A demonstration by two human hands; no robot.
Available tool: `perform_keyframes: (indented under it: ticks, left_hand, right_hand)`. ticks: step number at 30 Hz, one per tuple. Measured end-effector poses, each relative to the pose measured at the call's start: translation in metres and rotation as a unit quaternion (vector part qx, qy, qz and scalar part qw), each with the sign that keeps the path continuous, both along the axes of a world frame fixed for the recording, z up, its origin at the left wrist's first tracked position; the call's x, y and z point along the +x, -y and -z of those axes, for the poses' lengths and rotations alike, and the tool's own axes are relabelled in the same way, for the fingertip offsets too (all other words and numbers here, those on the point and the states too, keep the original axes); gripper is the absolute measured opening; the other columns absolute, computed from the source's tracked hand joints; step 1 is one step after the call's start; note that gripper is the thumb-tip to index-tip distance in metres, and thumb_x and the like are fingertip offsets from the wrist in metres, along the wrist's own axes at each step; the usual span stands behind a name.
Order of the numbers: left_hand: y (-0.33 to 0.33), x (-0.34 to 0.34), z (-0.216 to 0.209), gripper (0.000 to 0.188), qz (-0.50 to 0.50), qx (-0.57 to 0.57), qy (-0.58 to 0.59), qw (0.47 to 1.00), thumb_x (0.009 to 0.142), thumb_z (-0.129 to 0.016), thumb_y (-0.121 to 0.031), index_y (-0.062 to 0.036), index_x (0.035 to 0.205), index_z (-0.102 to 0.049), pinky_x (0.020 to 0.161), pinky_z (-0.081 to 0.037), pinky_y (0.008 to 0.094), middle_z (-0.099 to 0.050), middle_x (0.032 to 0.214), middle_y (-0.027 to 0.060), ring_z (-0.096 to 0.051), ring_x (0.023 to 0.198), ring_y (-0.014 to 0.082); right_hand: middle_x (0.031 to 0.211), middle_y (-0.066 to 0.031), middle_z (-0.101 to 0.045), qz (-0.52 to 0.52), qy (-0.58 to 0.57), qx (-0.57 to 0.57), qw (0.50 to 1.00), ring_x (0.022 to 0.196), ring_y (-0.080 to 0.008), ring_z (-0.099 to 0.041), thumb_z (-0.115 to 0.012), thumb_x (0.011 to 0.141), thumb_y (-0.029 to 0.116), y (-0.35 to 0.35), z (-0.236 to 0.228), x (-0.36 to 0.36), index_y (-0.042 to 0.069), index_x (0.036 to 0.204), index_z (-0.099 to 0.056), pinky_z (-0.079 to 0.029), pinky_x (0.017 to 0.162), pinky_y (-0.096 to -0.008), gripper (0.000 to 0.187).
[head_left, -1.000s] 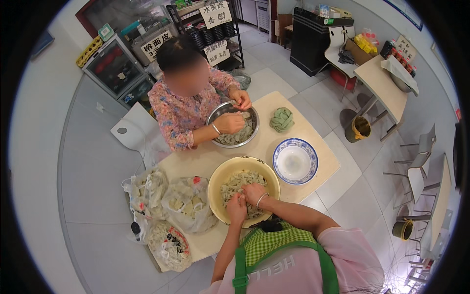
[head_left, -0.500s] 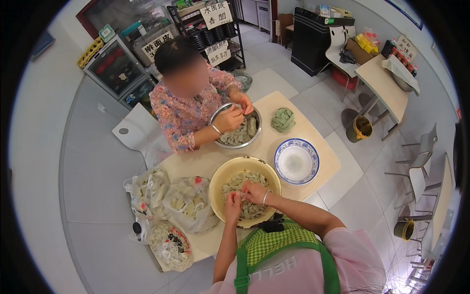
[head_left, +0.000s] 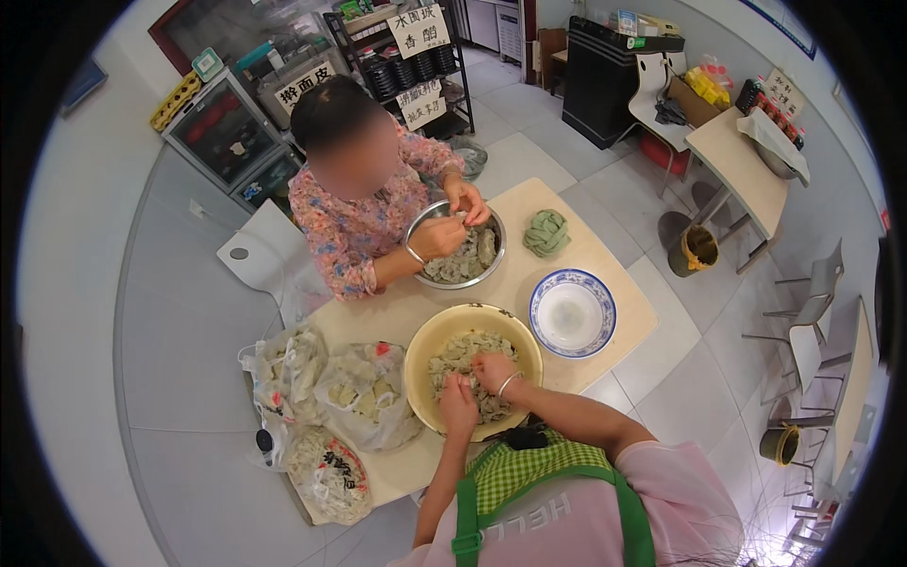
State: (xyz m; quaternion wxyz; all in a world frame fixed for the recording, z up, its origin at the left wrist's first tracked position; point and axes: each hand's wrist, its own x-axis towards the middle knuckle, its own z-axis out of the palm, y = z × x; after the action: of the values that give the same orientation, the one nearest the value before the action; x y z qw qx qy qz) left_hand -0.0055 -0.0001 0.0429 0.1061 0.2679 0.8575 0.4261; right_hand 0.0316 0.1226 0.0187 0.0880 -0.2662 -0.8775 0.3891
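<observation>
Grey-green pieces (head_left: 460, 352), and they're down in the yellow basin (head_left: 417, 373), a loose heap with no clear long axis, showing just beyond the fingertips and to either side! The person's hands work low over the heap: left hand (head_left: 459, 402) on the near side, right hand (head_left: 493, 371) reaching in a touch farther, so the right sits nearer the far pieces. Both have fingers curled in and pinched, tips nearly meeting; what's between them, I cannot tell. The basin's wall rings them tightly. Look right: a blue-rimmed bowl (head_left: 608, 312) stands just beside the basin. Left: plastic bags (head_left: 368, 392) crowd up close. Far side: a co-worker's steel bowl (head_left: 502, 257) sits near. The open room is upward, over the rim!
</observation>
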Motion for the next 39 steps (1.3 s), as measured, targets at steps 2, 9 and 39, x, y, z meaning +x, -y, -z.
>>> perform_keyframes:
  ticks: [2, 9, 39]
  left_hand:
    - [0.004, 0.004, 0.002, 0.019, -0.002, 0.024, 0.034, 0.999, 0.089, -0.039, -0.021, -0.0029, 0.091, -0.046, 0.062, -0.040, 0.0411, -0.053, 0.077, 0.0166, -0.052, 0.073, 0.0333]
    - [0.009, -0.015, 0.021, 0.020, -0.128, 0.315, 0.608, 0.718, 0.092, -0.031, -0.020, -0.0056, 0.091, -0.046, 0.075, -0.042, 0.0346, -0.044, 0.083, 0.0032, -0.047, 0.078, 0.0176]
    - [0.007, 0.009, -0.009, 0.014, -0.045, 0.198, 0.332, 0.921, 0.086, -0.051, -0.017, -0.0040, 0.089, -0.047, 0.050, -0.037, 0.0220, -0.047, 0.066, 0.0007, -0.044, 0.055, 0.0074]
  right_hand:
    - [0.071, -0.0126, -0.060, 0.039, 0.024, -0.094, 0.995, 0.068, -0.0290, -0.058, -0.059, 0.070, 0.013, -0.010, -0.001, -0.001, 0.006, 0.085, -0.061, -0.046, 0.066, -0.0379, 0.017]
    - [0.084, -0.0138, -0.061, -0.188, -0.102, -0.043, 0.976, 0.072, -0.0256, -0.058, -0.060, 0.071, 0.010, 0.001, -0.014, 0.007, 0.007, 0.098, -0.059, -0.047, 0.065, -0.0336, 0.028]
    - [0.068, -0.0101, -0.060, 0.089, 0.006, -0.203, 0.975, 0.061, -0.0224, -0.058, -0.062, 0.070, 0.016, -0.032, -0.005, 0.000, 0.005, 0.077, -0.060, -0.046, 0.059, -0.0332, 0.013]
